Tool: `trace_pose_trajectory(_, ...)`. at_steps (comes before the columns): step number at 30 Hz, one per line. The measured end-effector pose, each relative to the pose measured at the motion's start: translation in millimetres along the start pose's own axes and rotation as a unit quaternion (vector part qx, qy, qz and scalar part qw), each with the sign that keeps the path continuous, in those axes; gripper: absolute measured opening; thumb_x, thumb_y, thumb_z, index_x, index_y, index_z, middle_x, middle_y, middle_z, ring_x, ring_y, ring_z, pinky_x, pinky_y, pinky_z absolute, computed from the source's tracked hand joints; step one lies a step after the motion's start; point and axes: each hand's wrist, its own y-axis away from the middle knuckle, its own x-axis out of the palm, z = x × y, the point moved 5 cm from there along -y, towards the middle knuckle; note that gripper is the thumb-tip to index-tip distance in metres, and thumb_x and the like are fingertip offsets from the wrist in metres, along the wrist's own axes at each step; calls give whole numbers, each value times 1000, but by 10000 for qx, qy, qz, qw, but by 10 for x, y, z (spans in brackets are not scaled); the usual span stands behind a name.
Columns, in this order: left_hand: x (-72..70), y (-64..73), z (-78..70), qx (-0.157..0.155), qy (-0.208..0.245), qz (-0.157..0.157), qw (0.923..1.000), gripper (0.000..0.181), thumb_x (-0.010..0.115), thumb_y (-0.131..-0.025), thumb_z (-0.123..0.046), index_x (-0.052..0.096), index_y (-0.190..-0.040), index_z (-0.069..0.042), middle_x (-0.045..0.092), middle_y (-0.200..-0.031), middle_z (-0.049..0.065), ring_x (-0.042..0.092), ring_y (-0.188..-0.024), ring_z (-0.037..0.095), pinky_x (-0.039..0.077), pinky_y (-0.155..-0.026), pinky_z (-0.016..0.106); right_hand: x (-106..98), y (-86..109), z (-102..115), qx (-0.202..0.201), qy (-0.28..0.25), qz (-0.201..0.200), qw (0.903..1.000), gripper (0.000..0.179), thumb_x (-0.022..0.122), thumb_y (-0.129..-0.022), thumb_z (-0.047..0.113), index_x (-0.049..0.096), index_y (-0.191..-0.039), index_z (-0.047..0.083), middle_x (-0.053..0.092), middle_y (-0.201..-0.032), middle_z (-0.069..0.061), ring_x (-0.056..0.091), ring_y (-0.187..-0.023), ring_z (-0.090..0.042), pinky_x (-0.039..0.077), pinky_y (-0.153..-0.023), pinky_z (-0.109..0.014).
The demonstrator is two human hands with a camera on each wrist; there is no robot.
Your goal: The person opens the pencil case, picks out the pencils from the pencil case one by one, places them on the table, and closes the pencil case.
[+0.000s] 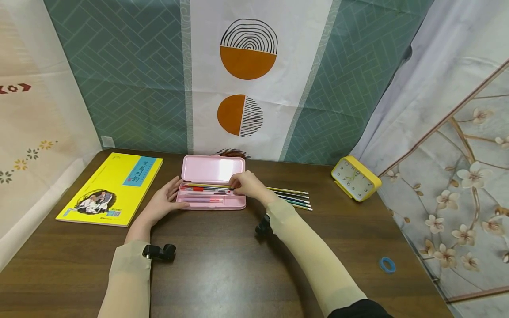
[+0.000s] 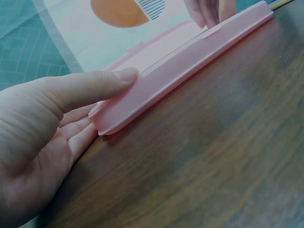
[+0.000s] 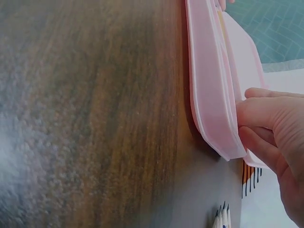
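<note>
A pink pencil case point(image 1: 234, 203) lies with its lid point(image 1: 207, 168) raised at the back. Inside it are a yellow pencil point(image 1: 207, 185), a red pen point(image 1: 196, 189) and a pinkish pen point(image 1: 199, 200) in the front compartment. My left hand point(image 1: 162, 202) holds the case's left end, thumb along the front wall and fingers around the end. At the right end my right hand point(image 1: 247, 183) reaches into the case with bent fingers; the case wall hides its fingertips in the right wrist view. Several pencils point(image 1: 294, 198) lie beside the case on the right.
A yellow book point(image 1: 99, 176) lies at the table's left. Far right stands a yellow alarm clock point(image 1: 354, 179), with a blue ring-shaped roll point(image 1: 387, 265) nearer the front. Patterned cloth point(image 1: 147, 79) hangs behind the brown table point(image 1: 207, 265).
</note>
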Motion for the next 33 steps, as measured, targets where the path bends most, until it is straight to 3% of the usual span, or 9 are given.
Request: trace_pose_trajectory(33, -4, 2, -15, -35, -31, -4, 10000, 104, 77, -85, -22, 4, -157, -4, 19, -162, 21, 25, -146, 41, 28, -115, 49, 32, -6, 54, 296, -136, -128, 9994, 13, 74, -84, 2, 73, -97, 4, 74, -89, -7, 67, -80, -14, 59, -74, -22)
